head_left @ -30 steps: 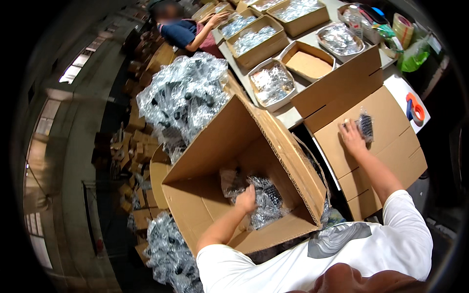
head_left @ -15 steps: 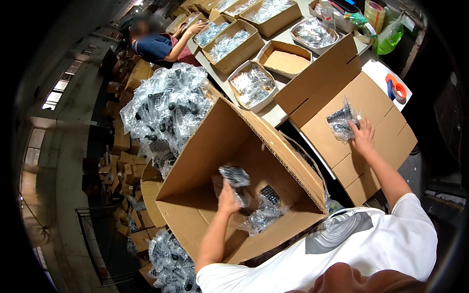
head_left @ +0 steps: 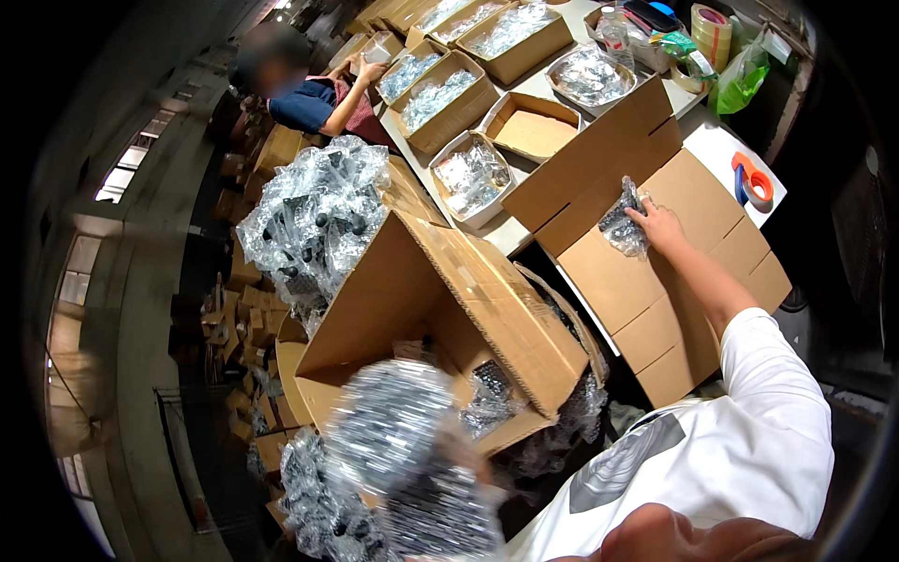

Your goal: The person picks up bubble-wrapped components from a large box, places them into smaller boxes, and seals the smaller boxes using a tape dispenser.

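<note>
In the large open cardboard carton (head_left: 496, 300) a few bubble-wrapped dark pieces (head_left: 492, 398) lie at the bottom. Lifted in front of its near side, close to the camera, is a bubble-wrapped bundle (head_left: 389, 426), smeared by motion. My left hand (head_left: 476, 459), mostly hidden and blurred, grips this bundle from its right side. On a flattened carton sheet (head_left: 693, 272) to the right rests a bubble-wrapped dark piece (head_left: 622, 225). My right hand (head_left: 660, 227) is closed on its right edge, with the fingertips against the plastic.
A tall heap of bubble-wrapped black parts (head_left: 314, 220) stands left of the carton; another heap (head_left: 328, 501) lies nearer. The table beyond bears trays of bagged parts (head_left: 449, 108), tape rolls (head_left: 712, 36) and an orange-and-blue tape dispenser (head_left: 752, 183). A co-worker (head_left: 309, 103) stands far left.
My left hand has brought the bubble-wrapped bundle up out of the carton toward the camera. My right hand has closed on the wrapped piece and shifted slightly left with it.
</note>
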`<state>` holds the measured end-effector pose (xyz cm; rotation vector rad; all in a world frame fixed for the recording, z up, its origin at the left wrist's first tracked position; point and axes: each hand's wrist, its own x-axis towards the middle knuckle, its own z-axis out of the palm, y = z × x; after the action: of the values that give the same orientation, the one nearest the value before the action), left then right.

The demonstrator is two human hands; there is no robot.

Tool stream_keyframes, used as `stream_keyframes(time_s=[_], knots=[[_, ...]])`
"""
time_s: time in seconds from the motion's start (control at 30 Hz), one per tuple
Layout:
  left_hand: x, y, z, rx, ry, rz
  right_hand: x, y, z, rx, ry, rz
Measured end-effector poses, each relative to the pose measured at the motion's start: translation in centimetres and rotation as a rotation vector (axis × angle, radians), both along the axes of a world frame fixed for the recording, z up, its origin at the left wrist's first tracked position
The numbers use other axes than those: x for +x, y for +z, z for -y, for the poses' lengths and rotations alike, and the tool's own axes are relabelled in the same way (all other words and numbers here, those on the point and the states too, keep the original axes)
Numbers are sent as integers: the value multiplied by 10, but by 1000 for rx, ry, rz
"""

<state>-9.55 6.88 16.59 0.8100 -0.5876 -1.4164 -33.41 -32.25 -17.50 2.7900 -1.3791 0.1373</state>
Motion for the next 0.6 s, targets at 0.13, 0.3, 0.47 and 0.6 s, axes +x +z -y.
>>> stream_keyframes(time_s=[0.13, 0.3, 0.47, 0.6], knots=[[-103, -100, 53, 316, 183, -4, -30, -20, 8, 80, 164, -19], [-208, -233, 168, 584, 499, -173, -86, 3, -23, 243, 273, -25], [-214, -306, 303, 498, 884, -470, -116, 11, -31, 297, 294, 110], [-205, -331, 358, 685, 1167, -304, -131, 19, -44, 347, 372, 68]])
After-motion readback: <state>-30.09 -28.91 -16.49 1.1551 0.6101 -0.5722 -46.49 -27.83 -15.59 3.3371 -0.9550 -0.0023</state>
